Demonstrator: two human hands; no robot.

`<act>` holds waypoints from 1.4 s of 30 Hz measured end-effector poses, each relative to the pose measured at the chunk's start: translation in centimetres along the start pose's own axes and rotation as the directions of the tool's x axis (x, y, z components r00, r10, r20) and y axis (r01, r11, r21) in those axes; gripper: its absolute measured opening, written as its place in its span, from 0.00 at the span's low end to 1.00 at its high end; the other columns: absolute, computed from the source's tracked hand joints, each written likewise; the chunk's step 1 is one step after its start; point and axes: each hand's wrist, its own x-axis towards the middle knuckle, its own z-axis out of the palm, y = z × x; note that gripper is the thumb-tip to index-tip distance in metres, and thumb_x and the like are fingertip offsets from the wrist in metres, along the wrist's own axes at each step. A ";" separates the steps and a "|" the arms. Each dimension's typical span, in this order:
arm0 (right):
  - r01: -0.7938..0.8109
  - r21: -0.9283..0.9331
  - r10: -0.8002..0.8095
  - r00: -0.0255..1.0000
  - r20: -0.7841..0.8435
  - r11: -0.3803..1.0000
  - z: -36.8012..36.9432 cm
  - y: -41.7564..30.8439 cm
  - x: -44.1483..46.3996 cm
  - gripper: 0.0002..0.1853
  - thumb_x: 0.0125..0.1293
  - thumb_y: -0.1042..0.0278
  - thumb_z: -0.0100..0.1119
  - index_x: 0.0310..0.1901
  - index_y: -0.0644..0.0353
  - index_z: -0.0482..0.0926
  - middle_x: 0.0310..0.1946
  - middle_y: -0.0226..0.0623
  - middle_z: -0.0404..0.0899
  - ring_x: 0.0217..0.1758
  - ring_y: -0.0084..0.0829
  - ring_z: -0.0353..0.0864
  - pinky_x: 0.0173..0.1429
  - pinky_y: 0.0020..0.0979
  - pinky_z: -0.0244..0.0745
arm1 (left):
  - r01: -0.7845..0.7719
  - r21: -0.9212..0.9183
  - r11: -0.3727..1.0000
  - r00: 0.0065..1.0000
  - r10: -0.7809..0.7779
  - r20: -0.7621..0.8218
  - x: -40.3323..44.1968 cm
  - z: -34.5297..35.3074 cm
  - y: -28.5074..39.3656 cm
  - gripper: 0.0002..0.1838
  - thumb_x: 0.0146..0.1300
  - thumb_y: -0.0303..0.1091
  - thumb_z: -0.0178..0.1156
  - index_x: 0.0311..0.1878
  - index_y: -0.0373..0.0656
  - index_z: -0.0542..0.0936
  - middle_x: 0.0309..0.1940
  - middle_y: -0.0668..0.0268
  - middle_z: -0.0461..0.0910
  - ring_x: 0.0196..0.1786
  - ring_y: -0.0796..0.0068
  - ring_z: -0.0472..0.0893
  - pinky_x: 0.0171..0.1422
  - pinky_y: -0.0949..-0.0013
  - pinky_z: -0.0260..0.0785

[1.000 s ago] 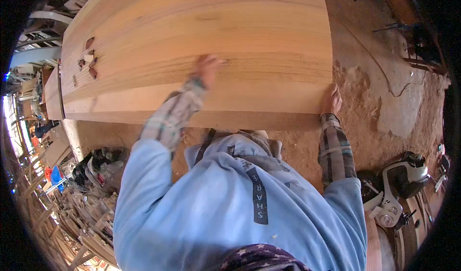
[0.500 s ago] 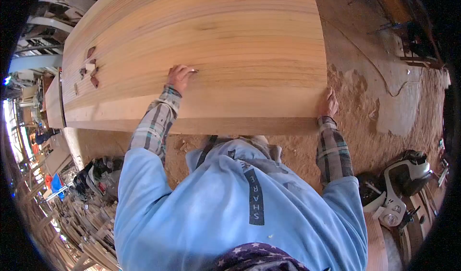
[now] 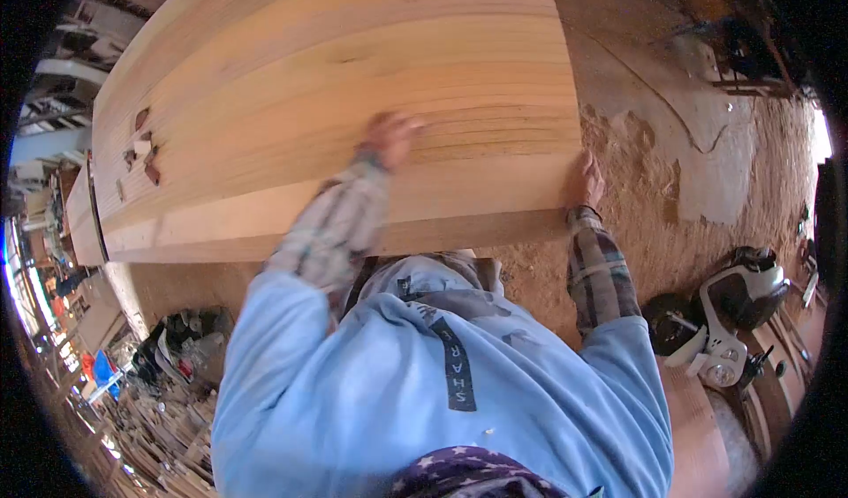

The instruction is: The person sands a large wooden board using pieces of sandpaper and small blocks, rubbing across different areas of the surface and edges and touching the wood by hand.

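A large pale wooden panel (image 3: 336, 83) with long grain lines lies in front of my body. Over its near half, my left hand (image 3: 393, 138) is blurred by motion, its fingers drawn together. Something small seems to be pinched in them, too smeared to name. My right hand (image 3: 586, 182) grips the panel's right edge near the front corner, fingers curled against the side. Several small dark reddish-brown pieces (image 3: 152, 173) and a whitish block (image 3: 142, 147) lie on the panel's left part.
A white and black scooter-like vehicle (image 3: 729, 321) stands at the lower right. Wood scraps (image 3: 168, 427) are heaped at the lower left, near a dark bundle (image 3: 190, 343). A cord (image 3: 654, 83) runs across the dusty floor (image 3: 627, 145) on the right.
My left hand has swept right along the panel and is now blurred. My right hand keeps its place on the edge. The whole view has shifted slightly.
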 end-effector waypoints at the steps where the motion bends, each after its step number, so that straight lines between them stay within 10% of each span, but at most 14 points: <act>1: -0.016 0.038 0.016 1.000 -0.011 0.999 -0.2 -0.7 -0.3 0.27 0.75 0.47 0.33 0.60 0.55 0.74 0.53 0.49 0.79 0.56 0.53 0.77 0.59 0.47 0.70 | -0.003 0.044 0.999 1.000 0.003 0.000 -2.3 -3.3 -2.6 0.11 0.56 0.28 0.59 0.42 0.51 0.84 0.40 0.62 0.80 0.47 0.57 0.78 0.53 0.56 0.71; 5: -0.033 0.076 0.031 0.999 0.029 0.997 -1.8 -2.7 -0.9 0.24 0.75 0.49 0.34 0.54 0.55 0.76 0.47 0.50 0.81 0.52 0.54 0.78 0.55 0.50 0.71 | 0.108 0.028 0.994 0.991 -0.110 0.083 -4.3 -8.5 -4.8 0.11 0.55 0.26 0.61 0.41 0.49 0.84 0.35 0.63 0.78 0.42 0.58 0.78 0.47 0.57 0.70; 15: 0.013 0.081 -0.011 1.000 -0.027 0.997 -1.6 -2.2 -0.7 0.22 0.75 0.46 0.35 0.48 0.53 0.76 0.40 0.54 0.82 0.43 0.57 0.80 0.45 0.53 0.73 | 0.011 -0.136 0.991 0.991 0.007 0.135 18.3 12.4 19.4 0.10 0.59 0.34 0.54 0.42 0.55 0.82 0.44 0.68 0.80 0.53 0.62 0.77 0.60 0.56 0.66; 21: 0.050 0.111 -0.033 0.989 -0.143 0.993 -1.3 -2.5 -1.1 0.20 0.75 0.48 0.37 0.44 0.54 0.75 0.35 0.53 0.81 0.40 0.57 0.80 0.43 0.54 0.73 | -0.093 -0.106 0.990 0.993 0.100 0.062 10.4 7.8 9.9 0.18 0.51 0.26 0.59 0.47 0.55 0.82 0.46 0.65 0.81 0.55 0.61 0.77 0.57 0.52 0.69; 24: 0.015 0.126 -0.009 0.999 -0.051 0.992 -1.9 -2.9 -1.0 0.19 0.75 0.49 0.37 0.45 0.54 0.75 0.35 0.51 0.82 0.40 0.55 0.80 0.43 0.53 0.73 | -0.163 0.043 0.986 0.975 0.154 0.162 3.7 -1.3 2.3 0.17 0.50 0.25 0.62 0.45 0.53 0.83 0.36 0.65 0.81 0.41 0.59 0.80 0.45 0.58 0.70; 27: 0.046 0.099 -0.040 0.997 -0.059 0.994 -1.4 -2.1 -1.1 0.18 0.75 0.50 0.39 0.48 0.51 0.75 0.35 0.50 0.82 0.40 0.53 0.81 0.42 0.51 0.74 | 0.044 0.003 0.999 0.970 -0.044 0.238 3.3 -2.8 3.2 0.14 0.56 0.31 0.65 0.47 0.50 0.84 0.38 0.60 0.80 0.43 0.53 0.78 0.50 0.57 0.70; 30: 0.079 0.149 -0.066 0.994 -0.088 0.986 -2.0 -3.0 -1.1 0.17 0.75 0.51 0.39 0.49 0.50 0.75 0.35 0.51 0.82 0.39 0.52 0.82 0.41 0.50 0.74 | -0.133 -0.059 0.989 0.972 0.142 0.189 8.5 5.6 8.2 0.18 0.56 0.29 0.62 0.51 0.53 0.83 0.40 0.61 0.79 0.46 0.56 0.77 0.49 0.57 0.70; 31: 0.058 0.150 -0.047 0.996 -0.075 0.987 -2.2 -3.2 -1.3 0.17 0.75 0.51 0.39 0.49 0.50 0.75 0.35 0.51 0.82 0.39 0.52 0.82 0.41 0.50 0.74 | -0.265 -0.117 0.957 0.964 0.260 -0.058 11.3 9.5 11.4 0.23 0.52 0.27 0.60 0.54 0.54 0.82 0.41 0.61 0.78 0.48 0.56 0.76 0.51 0.57 0.71; 35: -0.026 0.088 0.027 1.000 -0.013 0.996 -2.0 -2.9 -0.9 0.21 0.75 0.49 0.36 0.49 0.53 0.76 0.38 0.52 0.81 0.43 0.55 0.80 0.46 0.51 0.72 | -0.146 -0.240 0.960 0.980 0.174 0.101 21.2 16.0 21.5 0.17 0.45 0.26 0.58 0.41 0.48 0.80 0.41 0.63 0.78 0.49 0.58 0.77 0.56 0.57 0.69; 42: 0.037 0.202 -0.026 0.998 -0.060 0.979 -1.6 -2.4 -1.2 0.21 0.75 0.48 0.37 0.49 0.52 0.77 0.38 0.52 0.82 0.43 0.56 0.80 0.46 0.51 0.73 | -0.194 -0.090 0.977 0.980 0.197 0.031 7.6 4.6 6.3 0.10 0.54 0.33 0.66 0.41 0.54 0.84 0.39 0.67 0.82 0.42 0.61 0.80 0.42 0.59 0.72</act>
